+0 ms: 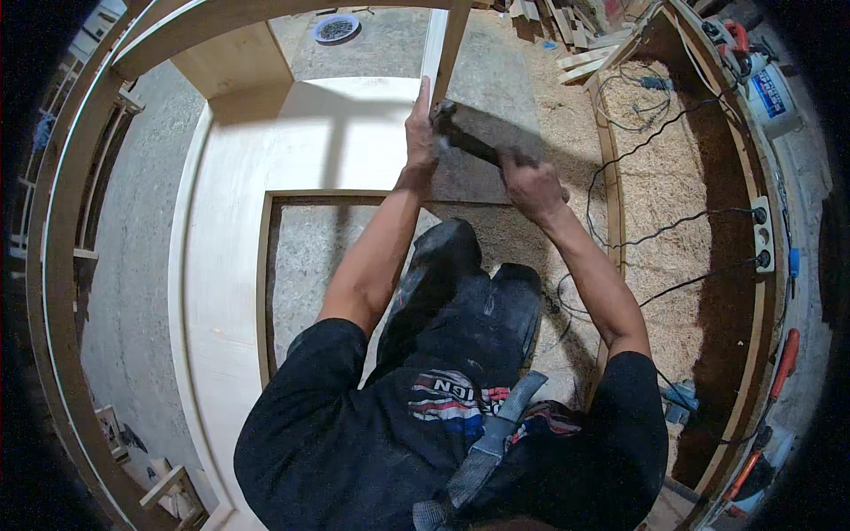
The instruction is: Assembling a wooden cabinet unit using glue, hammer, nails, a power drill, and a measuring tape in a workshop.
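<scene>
My left hand (420, 140) is at the end of a pale wooden panel (345, 115), its fingers closed round the lower part of an upright wooden post (440, 55). In my right hand (534, 188) is the handle of a hammer (469, 142). The hammer reaches up and left from my fist, slightly smeared by motion. Its head is close beside my left fingers and the post. A nail, if there is one, cannot be made out there. The pale panel belongs to a large wooden frame with a rectangular opening in front of my knees.
A bowl of nails (336, 29) stands on the floor at the far side. To the right lie wood shavings (660, 159), dark cables and a power strip (763, 234). Offcuts (584, 62) are piled at the far right. A curved-looking wooden beam (53, 292) rises along the left.
</scene>
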A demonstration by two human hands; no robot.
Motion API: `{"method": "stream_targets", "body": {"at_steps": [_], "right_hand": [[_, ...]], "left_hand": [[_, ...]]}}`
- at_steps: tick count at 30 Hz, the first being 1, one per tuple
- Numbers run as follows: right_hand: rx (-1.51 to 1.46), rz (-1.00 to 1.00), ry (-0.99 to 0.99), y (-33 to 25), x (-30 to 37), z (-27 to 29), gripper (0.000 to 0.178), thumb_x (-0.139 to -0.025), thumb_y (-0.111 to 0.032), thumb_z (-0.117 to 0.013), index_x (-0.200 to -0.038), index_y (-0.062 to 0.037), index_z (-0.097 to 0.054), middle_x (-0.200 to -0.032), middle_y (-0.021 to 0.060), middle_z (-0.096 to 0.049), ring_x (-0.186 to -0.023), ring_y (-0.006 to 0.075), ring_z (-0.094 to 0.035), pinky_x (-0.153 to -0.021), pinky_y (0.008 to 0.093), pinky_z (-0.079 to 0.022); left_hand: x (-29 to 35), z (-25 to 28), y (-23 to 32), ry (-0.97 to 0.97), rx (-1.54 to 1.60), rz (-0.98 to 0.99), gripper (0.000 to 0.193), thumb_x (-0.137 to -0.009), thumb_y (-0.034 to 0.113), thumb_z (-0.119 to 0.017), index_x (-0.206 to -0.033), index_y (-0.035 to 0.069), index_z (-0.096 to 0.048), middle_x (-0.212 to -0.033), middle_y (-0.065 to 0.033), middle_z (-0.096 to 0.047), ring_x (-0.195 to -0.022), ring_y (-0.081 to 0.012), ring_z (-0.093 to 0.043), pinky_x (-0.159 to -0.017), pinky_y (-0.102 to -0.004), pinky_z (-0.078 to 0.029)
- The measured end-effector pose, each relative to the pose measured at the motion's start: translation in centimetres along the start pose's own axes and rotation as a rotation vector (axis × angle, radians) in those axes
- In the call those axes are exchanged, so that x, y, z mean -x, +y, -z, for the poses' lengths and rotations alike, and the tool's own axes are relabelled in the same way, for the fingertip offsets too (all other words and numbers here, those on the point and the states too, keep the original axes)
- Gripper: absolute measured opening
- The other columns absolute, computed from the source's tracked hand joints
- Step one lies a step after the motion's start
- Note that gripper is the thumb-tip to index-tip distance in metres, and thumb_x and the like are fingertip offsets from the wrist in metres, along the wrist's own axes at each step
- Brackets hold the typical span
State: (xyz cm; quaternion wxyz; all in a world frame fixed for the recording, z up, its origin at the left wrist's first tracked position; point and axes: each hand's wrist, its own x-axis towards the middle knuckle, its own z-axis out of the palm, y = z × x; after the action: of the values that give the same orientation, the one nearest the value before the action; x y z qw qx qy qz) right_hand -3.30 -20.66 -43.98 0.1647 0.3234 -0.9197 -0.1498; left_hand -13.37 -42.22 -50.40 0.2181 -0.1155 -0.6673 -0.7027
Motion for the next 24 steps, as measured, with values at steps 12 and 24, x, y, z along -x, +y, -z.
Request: {"method": "stream_targets", "body": {"at_steps": [12,24], "right_hand": [[-0.271,0.045,0.332,2.0,-0.9,-1.7,0.025,-0.084,-0.006,-0.062,-0.108,-0.0082,-0.056,-0.094,0.0148,-0.068,-0.068,0.0320,-0.068,-0.050,0.0366,-0.050],[-0.402,0.182,0.364,1.0,0.4,-1.6,0.022,-0.088,-0.014,-0.059,-0.110,-0.0132,-0.064,-0.086,0.0098,-0.068,-0.073,0.0292,-0.068,-0.057,0.0385,-0.054]], "left_hand": [[-0.4,-0.2,-0.7,-0.010,-0.050,0.072,0.065,-0.092,0.001,-0.058,-0.152,0.002,-0.033,-0.110,-0.0204,-0.065,-0.091,-0.0276,-0.065,-0.078,-0.0342,-0.053],[-0.3,-0.1,0.5,0.053,-0.420,-0.222,0.063,-0.092,0.001,-0.058,-0.151,0.000,-0.034,-0.104,-0.0197,-0.066,-0.085,-0.0292,-0.065,-0.074,-0.0364,-0.054]]}}
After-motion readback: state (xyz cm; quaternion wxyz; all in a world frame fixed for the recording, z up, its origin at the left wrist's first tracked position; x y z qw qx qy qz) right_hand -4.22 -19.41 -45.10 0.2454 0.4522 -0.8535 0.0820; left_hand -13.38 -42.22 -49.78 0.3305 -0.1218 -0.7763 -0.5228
